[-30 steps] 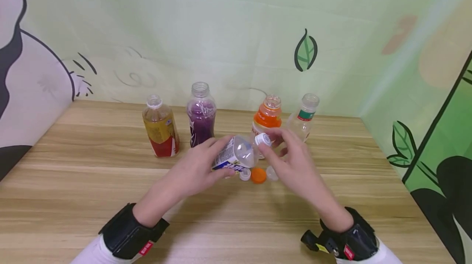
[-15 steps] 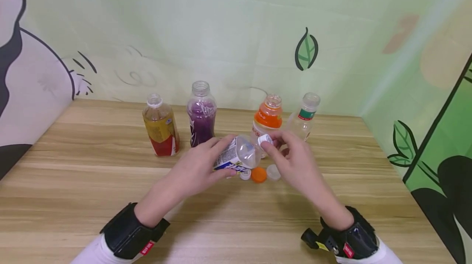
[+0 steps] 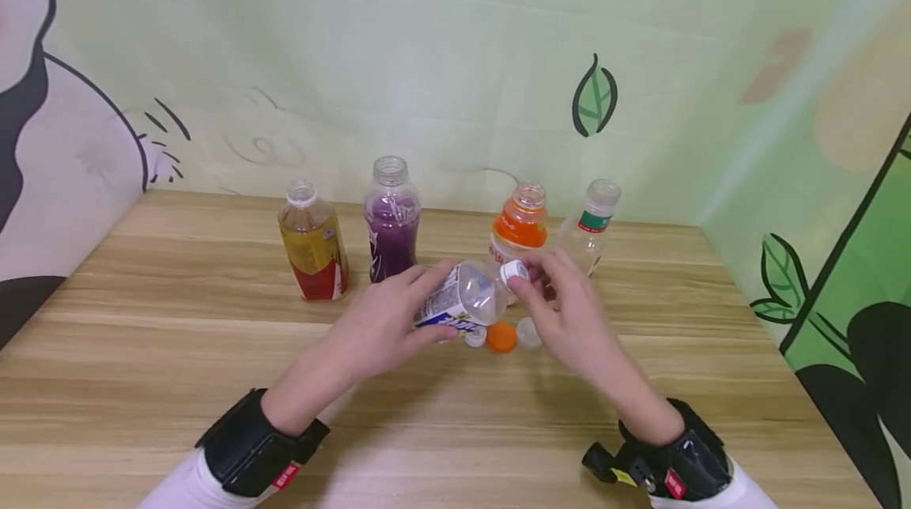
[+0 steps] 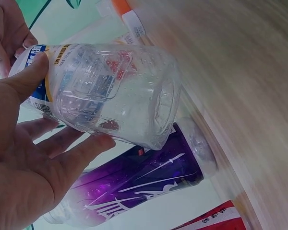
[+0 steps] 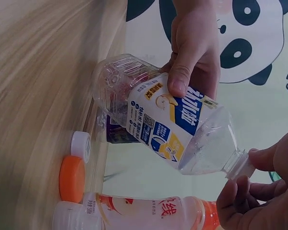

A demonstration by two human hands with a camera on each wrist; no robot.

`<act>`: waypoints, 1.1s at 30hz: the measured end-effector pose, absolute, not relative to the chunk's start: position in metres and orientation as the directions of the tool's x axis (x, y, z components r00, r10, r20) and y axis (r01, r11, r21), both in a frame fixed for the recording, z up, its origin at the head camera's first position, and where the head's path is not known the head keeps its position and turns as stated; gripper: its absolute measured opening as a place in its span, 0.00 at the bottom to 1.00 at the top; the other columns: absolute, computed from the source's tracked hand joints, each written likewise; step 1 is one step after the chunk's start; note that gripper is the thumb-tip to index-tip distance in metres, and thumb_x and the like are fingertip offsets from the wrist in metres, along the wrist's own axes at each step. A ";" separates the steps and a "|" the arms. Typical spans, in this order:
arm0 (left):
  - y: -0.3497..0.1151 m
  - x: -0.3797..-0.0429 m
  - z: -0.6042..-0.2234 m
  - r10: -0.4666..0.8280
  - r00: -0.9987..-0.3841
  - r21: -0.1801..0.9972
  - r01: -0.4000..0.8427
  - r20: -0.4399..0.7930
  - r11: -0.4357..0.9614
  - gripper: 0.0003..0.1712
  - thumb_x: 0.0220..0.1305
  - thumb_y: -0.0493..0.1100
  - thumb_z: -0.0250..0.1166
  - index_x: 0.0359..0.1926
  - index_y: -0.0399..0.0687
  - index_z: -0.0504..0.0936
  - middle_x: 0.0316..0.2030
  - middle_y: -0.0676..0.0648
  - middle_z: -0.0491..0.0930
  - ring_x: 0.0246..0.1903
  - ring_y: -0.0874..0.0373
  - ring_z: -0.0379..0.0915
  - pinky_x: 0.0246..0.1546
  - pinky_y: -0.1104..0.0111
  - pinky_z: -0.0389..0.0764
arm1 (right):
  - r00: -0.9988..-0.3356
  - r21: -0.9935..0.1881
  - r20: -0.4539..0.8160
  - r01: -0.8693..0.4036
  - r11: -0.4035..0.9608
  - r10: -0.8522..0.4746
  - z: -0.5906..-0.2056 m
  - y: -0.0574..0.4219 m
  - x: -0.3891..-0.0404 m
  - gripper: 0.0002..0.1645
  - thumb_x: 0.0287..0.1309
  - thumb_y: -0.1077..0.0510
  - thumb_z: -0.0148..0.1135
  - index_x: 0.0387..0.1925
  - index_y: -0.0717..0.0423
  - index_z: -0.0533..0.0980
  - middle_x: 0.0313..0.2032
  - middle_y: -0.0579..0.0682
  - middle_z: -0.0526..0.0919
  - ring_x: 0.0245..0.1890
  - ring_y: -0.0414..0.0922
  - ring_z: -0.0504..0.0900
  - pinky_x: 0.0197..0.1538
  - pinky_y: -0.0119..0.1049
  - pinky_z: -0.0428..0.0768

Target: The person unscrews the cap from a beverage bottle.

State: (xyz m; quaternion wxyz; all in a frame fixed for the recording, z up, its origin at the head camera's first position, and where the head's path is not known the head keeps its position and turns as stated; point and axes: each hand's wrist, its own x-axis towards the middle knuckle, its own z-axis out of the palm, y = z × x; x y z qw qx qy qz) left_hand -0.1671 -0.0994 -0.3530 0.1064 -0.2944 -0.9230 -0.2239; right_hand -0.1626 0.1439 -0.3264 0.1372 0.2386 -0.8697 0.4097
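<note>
A clear plastic bottle (image 3: 480, 295) with a blue-and-white label is held tilted above the table, its neck toward the right. My left hand (image 3: 384, 323) grips it around the label, with the thumb on the near side. In the right wrist view the bottle (image 5: 182, 127) shows a pear picture on its label, and no liquid can be made out inside. My right hand (image 3: 572, 315) pinches the white cap (image 3: 514, 270) at the bottle's mouth between thumb and fingers. The cap (image 5: 242, 166) sits over the neck; how tightly, I cannot tell.
Below the held bottle lie a white cap (image 3: 475, 337), an orange cap (image 3: 501, 337) and a clear cap (image 3: 528, 333). Behind stand uncapped bottles: a yellow-and-red one (image 3: 313, 252), a purple one (image 3: 393, 232), an orange one (image 3: 522, 220) and a clear one (image 3: 592, 224).
The bottle and both hands have shifted very slightly to the right. My right thumb and fingers have changed position a little around the cap. The standing bottles and loose caps have stayed in place.
</note>
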 end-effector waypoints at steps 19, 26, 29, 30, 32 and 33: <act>-0.100 -0.168 -0.352 0.485 -0.824 0.376 0.566 0.292 0.734 0.46 0.56 0.59 0.73 0.72 0.51 0.65 0.52 0.47 0.76 0.42 0.56 0.77 0.42 0.65 0.78 | -0.817 -0.629 0.454 -0.576 0.522 -0.355 -0.325 0.144 -0.163 0.18 0.63 0.68 0.63 0.54 0.65 0.75 0.39 0.47 0.71 0.34 0.42 0.71 0.34 0.29 0.74; -0.102 -0.168 -0.352 0.486 -0.826 0.395 0.564 0.286 0.725 0.46 0.56 0.59 0.73 0.72 0.52 0.65 0.53 0.46 0.75 0.43 0.55 0.77 0.44 0.64 0.78 | -0.821 -0.632 0.458 -0.570 0.524 -0.340 -0.325 0.145 -0.164 0.16 0.63 0.61 0.65 0.51 0.60 0.78 0.39 0.45 0.75 0.35 0.42 0.74 0.33 0.32 0.78; -0.102 -0.168 -0.351 0.483 -0.831 0.402 0.556 0.276 0.727 0.46 0.57 0.59 0.72 0.72 0.53 0.64 0.54 0.46 0.75 0.43 0.55 0.77 0.44 0.64 0.78 | -0.818 -0.613 0.471 -0.572 0.544 -0.330 -0.325 0.146 -0.165 0.15 0.64 0.58 0.66 0.51 0.58 0.79 0.38 0.44 0.75 0.35 0.40 0.74 0.32 0.31 0.77; -0.102 -0.168 -0.351 0.483 -0.832 0.403 0.554 0.272 0.728 0.46 0.57 0.59 0.72 0.72 0.53 0.64 0.54 0.46 0.75 0.44 0.56 0.77 0.44 0.64 0.78 | -0.816 -0.605 0.477 -0.574 0.551 -0.327 -0.326 0.146 -0.166 0.16 0.64 0.58 0.66 0.51 0.58 0.79 0.37 0.43 0.75 0.35 0.40 0.73 0.31 0.31 0.76; -0.101 -0.169 -0.351 0.485 -0.832 0.401 0.555 0.271 0.729 0.46 0.57 0.60 0.72 0.72 0.53 0.64 0.54 0.46 0.75 0.43 0.56 0.76 0.44 0.65 0.77 | -0.810 -0.594 0.489 -0.581 0.557 -0.323 -0.326 0.146 -0.166 0.16 0.63 0.58 0.66 0.51 0.57 0.79 0.36 0.42 0.75 0.34 0.39 0.73 0.31 0.30 0.76; -0.101 -0.169 -0.351 0.487 -0.830 0.397 0.557 0.272 0.729 0.46 0.57 0.60 0.72 0.72 0.53 0.64 0.54 0.47 0.75 0.43 0.56 0.76 0.44 0.65 0.77 | -0.808 -0.591 0.494 -0.583 0.557 -0.321 -0.327 0.147 -0.167 0.16 0.63 0.59 0.66 0.51 0.57 0.79 0.35 0.42 0.75 0.34 0.39 0.73 0.31 0.30 0.75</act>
